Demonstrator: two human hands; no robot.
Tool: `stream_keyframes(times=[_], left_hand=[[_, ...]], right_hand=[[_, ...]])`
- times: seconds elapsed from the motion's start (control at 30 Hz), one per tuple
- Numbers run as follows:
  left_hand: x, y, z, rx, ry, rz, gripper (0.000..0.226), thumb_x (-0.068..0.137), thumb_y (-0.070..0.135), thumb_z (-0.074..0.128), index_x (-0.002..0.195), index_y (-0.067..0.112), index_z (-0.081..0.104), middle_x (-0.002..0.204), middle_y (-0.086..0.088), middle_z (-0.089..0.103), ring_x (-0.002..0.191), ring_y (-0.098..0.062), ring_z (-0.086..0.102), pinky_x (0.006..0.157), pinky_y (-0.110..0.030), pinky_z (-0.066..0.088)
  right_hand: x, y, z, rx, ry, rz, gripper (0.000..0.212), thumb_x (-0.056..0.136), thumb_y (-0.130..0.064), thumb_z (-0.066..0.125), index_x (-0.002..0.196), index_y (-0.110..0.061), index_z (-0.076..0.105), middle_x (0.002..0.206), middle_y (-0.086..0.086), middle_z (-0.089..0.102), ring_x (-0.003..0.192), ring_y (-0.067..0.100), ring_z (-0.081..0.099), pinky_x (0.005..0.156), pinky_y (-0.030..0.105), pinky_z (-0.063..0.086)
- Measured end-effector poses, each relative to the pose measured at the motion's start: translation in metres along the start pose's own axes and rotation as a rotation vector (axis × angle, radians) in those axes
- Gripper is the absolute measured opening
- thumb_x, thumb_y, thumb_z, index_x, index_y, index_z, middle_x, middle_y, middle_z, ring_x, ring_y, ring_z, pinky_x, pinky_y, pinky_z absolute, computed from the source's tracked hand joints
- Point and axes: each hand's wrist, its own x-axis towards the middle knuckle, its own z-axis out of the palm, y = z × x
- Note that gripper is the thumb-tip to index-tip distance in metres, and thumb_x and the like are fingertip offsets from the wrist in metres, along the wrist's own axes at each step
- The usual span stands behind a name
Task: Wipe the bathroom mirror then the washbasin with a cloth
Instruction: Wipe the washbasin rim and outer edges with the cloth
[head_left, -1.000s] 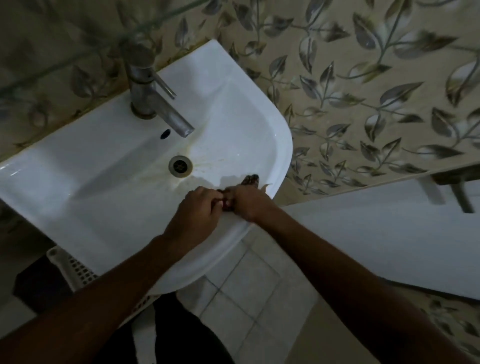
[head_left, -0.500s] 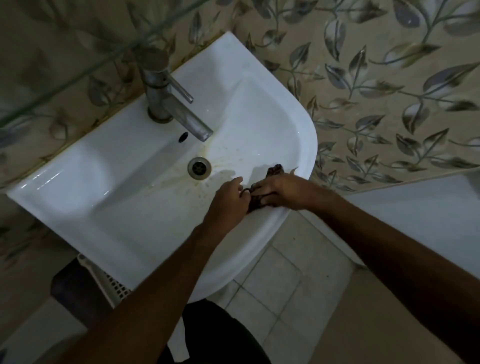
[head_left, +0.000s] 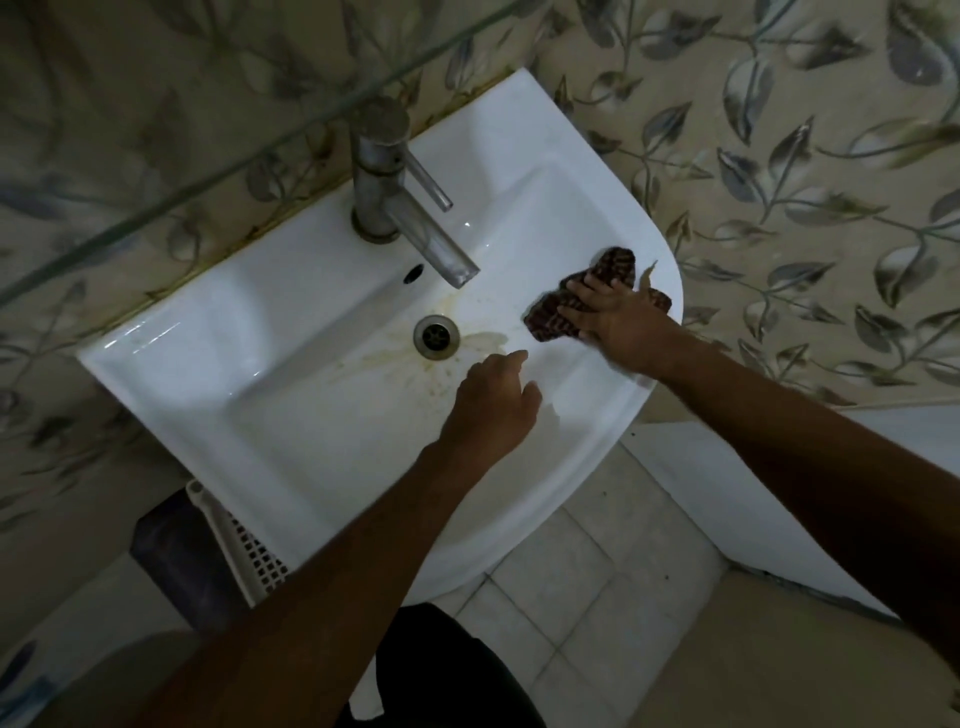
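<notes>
A white washbasin (head_left: 291, 395) fills the middle of the view, with yellowish stains around its metal drain (head_left: 436, 336). A dark checked cloth (head_left: 613, 265) lies spread on the basin's right inner slope. My right hand (head_left: 621, 325) presses flat on top of the cloth, fingers spread. My left hand (head_left: 493, 402) hovers over the front of the bowl, loosely curled and holding nothing. The mirror is not in view; only a glass shelf edge (head_left: 249, 140) crosses the upper left.
A steel mixer tap (head_left: 387, 176) stands at the back of the basin, its spout reaching over the bowl. Leaf-patterned tiles cover the walls. A white perforated basket (head_left: 244, 551) sits under the basin's left side. A pale tiled floor (head_left: 587, 597) lies below.
Both hands held the bunched cloth together at the basin's front right rim. Now the left hand has let go, and the right hand has spread the cloth farther up the right slope.
</notes>
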Motion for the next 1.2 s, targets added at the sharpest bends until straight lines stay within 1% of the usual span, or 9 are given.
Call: stream_keyframes(times=[0.17, 0.33, 0.43, 0.57, 0.73, 0.87, 0.93, 1.07, 1.2], left_hand=[[-0.013, -0.008, 0.010, 0.055, -0.080, -0.022, 0.049, 0.100, 0.031, 0.050, 0.146, 0.015, 0.045, 0.143, -0.011, 0.051, 0.134, -0.028, 0.044, 0.113, -0.043, 0.038], [-0.023, -0.010, 0.013, 0.070, -0.098, -0.013, 0.047, 0.100, 0.029, 0.049, 0.145, 0.016, 0.046, 0.145, -0.010, 0.050, 0.135, -0.027, 0.042, 0.113, -0.041, 0.037], [-0.027, -0.014, 0.010, 0.076, -0.104, -0.025, 0.046, 0.101, 0.028, 0.048, 0.145, 0.015, 0.046, 0.145, -0.010, 0.049, 0.135, -0.027, 0.041, 0.112, -0.040, 0.037], [-0.030, -0.019, 0.006, 0.082, -0.107, -0.057, 0.047, 0.100, 0.027, 0.049, 0.145, 0.012, 0.045, 0.144, -0.013, 0.049, 0.134, -0.028, 0.042, 0.112, -0.041, 0.038], [-0.036, -0.027, -0.002, 0.094, -0.121, -0.092, 0.047, 0.101, 0.027, 0.047, 0.146, 0.012, 0.044, 0.145, -0.012, 0.047, 0.135, -0.027, 0.042, 0.111, -0.037, 0.038], [-0.046, -0.040, -0.008, 0.123, -0.095, -0.126, 0.048, 0.101, 0.027, 0.047, 0.145, 0.011, 0.043, 0.145, -0.013, 0.047, 0.135, -0.028, 0.041, 0.111, -0.038, 0.036], [-0.050, -0.045, -0.011, 0.133, -0.061, -0.150, 0.049, 0.099, 0.027, 0.049, 0.145, 0.010, 0.043, 0.144, -0.014, 0.046, 0.136, -0.030, 0.040, 0.111, -0.040, 0.035], [-0.053, -0.053, -0.015, 0.169, 0.001, -0.208, 0.046, 0.098, 0.025, 0.050, 0.138, 0.003, 0.047, 0.140, -0.018, 0.047, 0.131, -0.034, 0.042, 0.107, -0.040, 0.038], [-0.056, -0.054, -0.026, 0.223, 0.079, -0.251, 0.044, 0.096, 0.026, 0.050, 0.132, 0.001, 0.049, 0.134, -0.020, 0.049, 0.124, -0.036, 0.046, 0.101, -0.044, 0.041]], right_hand=[[0.005, 0.013, -0.003, -0.044, 0.079, -0.104, 0.033, 0.086, -0.010, 0.066, 0.118, -0.007, 0.072, 0.130, 0.026, 0.062, 0.115, 0.048, 0.062, 0.092, 0.068, 0.044], [0.029, 0.011, -0.011, -0.029, 0.185, 0.105, 0.045, 0.091, -0.007, 0.055, 0.136, -0.008, 0.059, 0.150, 0.027, 0.042, 0.137, 0.048, 0.042, 0.108, 0.071, 0.027], [0.024, -0.013, 0.010, 0.063, 0.130, 0.148, 0.048, 0.091, -0.008, 0.059, 0.139, -0.008, 0.055, 0.149, 0.028, 0.042, 0.135, 0.052, 0.042, 0.103, 0.076, 0.032], [0.010, -0.028, 0.015, 0.166, 0.053, 0.108, 0.052, 0.095, -0.006, 0.060, 0.145, -0.017, 0.050, 0.156, 0.019, 0.037, 0.139, 0.046, 0.040, 0.114, 0.058, 0.031], [0.040, -0.008, 0.003, 0.155, 0.105, 0.197, 0.049, 0.088, -0.016, 0.052, 0.136, -0.008, 0.059, 0.148, 0.028, 0.044, 0.134, 0.049, 0.045, 0.107, 0.064, 0.033], [0.042, -0.045, 0.016, 0.298, 0.094, 0.311, 0.053, 0.091, -0.021, 0.038, 0.140, -0.006, 0.053, 0.153, 0.030, 0.034, 0.141, 0.051, 0.032, 0.114, 0.065, 0.021], [0.037, -0.071, 0.022, 0.371, 0.017, 0.355, 0.053, 0.097, -0.025, 0.038, 0.148, -0.016, 0.044, 0.160, 0.023, 0.023, 0.146, 0.046, 0.026, 0.120, 0.059, 0.018], [0.033, -0.138, 0.014, 0.478, -0.193, 0.354, 0.057, 0.102, -0.019, 0.045, 0.156, -0.023, 0.027, 0.164, 0.018, 0.014, 0.140, 0.040, 0.037, 0.113, 0.039, 0.032], [0.028, -0.194, 0.011, 0.529, -0.234, 0.274, 0.057, 0.100, -0.022, 0.050, 0.154, -0.023, 0.033, 0.163, 0.018, 0.019, 0.142, 0.037, 0.037, 0.114, 0.040, 0.033]])
